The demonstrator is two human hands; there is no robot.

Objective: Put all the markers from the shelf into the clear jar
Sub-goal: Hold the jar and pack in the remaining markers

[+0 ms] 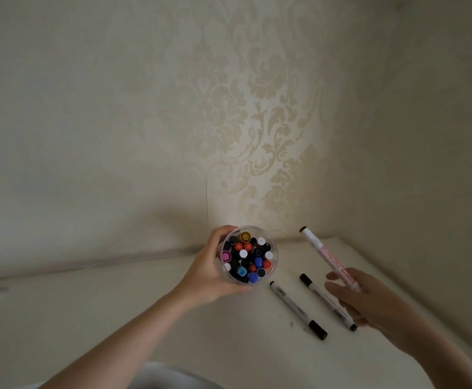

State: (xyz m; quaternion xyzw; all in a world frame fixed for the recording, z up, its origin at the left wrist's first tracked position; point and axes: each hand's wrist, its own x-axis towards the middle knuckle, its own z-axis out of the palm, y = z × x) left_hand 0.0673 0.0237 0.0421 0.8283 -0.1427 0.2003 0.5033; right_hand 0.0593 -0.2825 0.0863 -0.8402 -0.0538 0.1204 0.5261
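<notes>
A: The left hand (pixel 212 272) is wrapping round the clear jar (pixel 246 255), fingers clamped on its wall; the jar is standing on the shelf (pixel 173 318) near the wallpapered wall (pixel 229 108), already crowded with upright markers, caps up.

B: And the right hand (pixel 361 296)?

A: It is gripping a whiteboard marker (pixel 324 255) by its lower end, fingers closed on the barrel; the marker is tilting up and away, long axis running from the hand toward the back wall, its black end uppermost.

B: What is left on the shelf?

A: Two more are lying flat; the left shelf marker (pixel 296 308) is just right of the jar, the right shelf marker (pixel 324 299) is partly under the right hand; both are lying roughly parallel, long axes running from far-left to near-right.

B: What could be going wrong from here?

A: I judge the jar is nearly full; a marker pushed in slantwise could be catching on the caps and bouncing out, or tipping the jar if the left hand is slackening; the round loose ones could also be rolling off if nudged.
</notes>
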